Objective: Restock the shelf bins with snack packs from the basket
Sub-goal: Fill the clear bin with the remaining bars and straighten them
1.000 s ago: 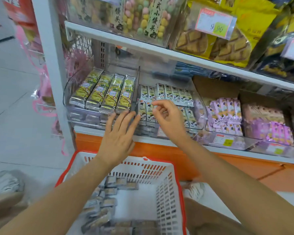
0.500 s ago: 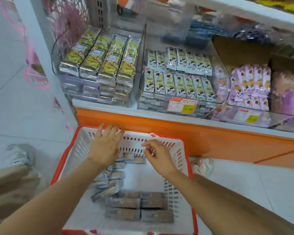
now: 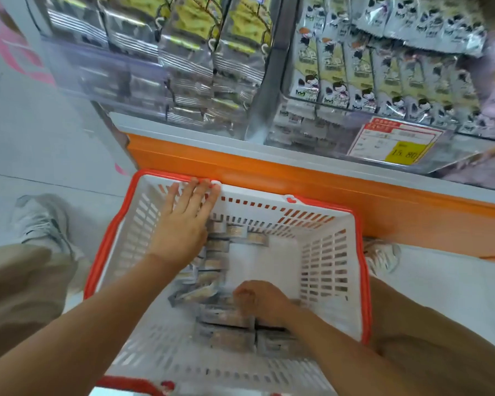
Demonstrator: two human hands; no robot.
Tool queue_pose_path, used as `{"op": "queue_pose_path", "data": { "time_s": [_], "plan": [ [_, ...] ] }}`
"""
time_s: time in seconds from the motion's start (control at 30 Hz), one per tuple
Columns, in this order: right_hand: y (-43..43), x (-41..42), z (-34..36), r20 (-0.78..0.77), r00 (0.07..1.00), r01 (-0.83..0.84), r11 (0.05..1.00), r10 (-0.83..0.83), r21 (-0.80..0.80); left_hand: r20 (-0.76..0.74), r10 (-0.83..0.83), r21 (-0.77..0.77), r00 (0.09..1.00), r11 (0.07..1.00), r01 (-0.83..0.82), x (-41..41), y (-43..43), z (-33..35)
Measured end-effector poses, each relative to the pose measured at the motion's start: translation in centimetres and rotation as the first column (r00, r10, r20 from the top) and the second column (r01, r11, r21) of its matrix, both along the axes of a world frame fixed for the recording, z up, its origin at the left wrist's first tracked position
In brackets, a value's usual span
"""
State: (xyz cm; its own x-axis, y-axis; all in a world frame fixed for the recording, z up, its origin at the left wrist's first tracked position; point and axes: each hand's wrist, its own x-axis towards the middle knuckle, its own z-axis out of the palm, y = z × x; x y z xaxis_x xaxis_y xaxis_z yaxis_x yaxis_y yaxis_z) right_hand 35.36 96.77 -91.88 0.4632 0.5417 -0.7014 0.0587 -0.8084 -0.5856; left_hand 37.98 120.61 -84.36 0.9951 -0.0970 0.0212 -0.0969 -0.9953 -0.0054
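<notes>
Right grip [image 3: 260, 301] — a bare hand, knuckles up and fingers curled downward — sits low inside the white slotted plastic basket with the red rim [image 3: 332, 252], on top of the flat silvery-grey snack packs with brown print [image 3: 226, 338]. Its fingertips are tucked under the hand and the view is smeared there, so I cannot tell whether it pinches a pack or only presses on the pile. The packs directly under it and just to its left lie in neat stacked rows by the basket's near wall. More of them lie in a looser line along the left side up toward the far wall, with a bare patch of basket floor in the middle.

Left grip [image 3: 183, 227] is spread flat, fingers straight and close together, palm down over the far-left part of the basket. Its fingertips [image 3: 200, 185] lie at the far rim, and the loose line of packs passes beneath the palm. It holds nothing.

Beyond the basket runs the orange base panel of the shelf [image 3: 297, 181]. Above it stand, side by side, a clear plastic shelf bin on the left [image 3: 103, 78] holding long yellow-and-silver foil packs [image 3: 183, 67], and a second clear bin on the right [image 3: 306, 127] holding small silver-and-cream packs printed with a cartoon figure [image 3: 369, 67]. A red-and-white price label with a yellow tag [image 3: 397, 144] sits on the right bin's front. The basket stands on the pale tiled floor [image 3: 40, 124] between two light grey sneakers [image 3: 40, 221].
</notes>
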Motion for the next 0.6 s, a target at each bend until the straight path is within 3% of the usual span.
{"op": "queue_pose_path", "data": {
  "time_s": [0.13, 0.3, 0.43, 0.6],
  "plan": [
    [-0.2, -0.7, -1.0, -0.049, 0.975, -0.220, 0.971, 0.216, -0.099, 0.025, 0.000, 0.016, 1.000, 1.000, 0.000, -0.1, -0.1, -0.2],
    [-0.9, -1.1, -0.8, -0.051, 0.982, -0.185, 0.973, 0.179, -0.140, -0.011, 0.028, 0.042, 1.000, 0.999, -0.028, -0.1, -0.3, 0.3],
    [-1.3, -1.0, 0.3, -0.065, 0.996, 0.051, 0.998, -0.054, -0.048, -0.043, 0.036, 0.058, 0.998, 0.998, -0.034, -0.3, -0.5, 1.3],
    [-1.6, 0.3, 4.3, -0.022, 0.941, 0.337, 0.931, -0.337, 0.141, -0.081, 0.042, -0.048, 0.996, 0.998, -0.046, -0.7, -1.2, 2.3]
  ]
}}
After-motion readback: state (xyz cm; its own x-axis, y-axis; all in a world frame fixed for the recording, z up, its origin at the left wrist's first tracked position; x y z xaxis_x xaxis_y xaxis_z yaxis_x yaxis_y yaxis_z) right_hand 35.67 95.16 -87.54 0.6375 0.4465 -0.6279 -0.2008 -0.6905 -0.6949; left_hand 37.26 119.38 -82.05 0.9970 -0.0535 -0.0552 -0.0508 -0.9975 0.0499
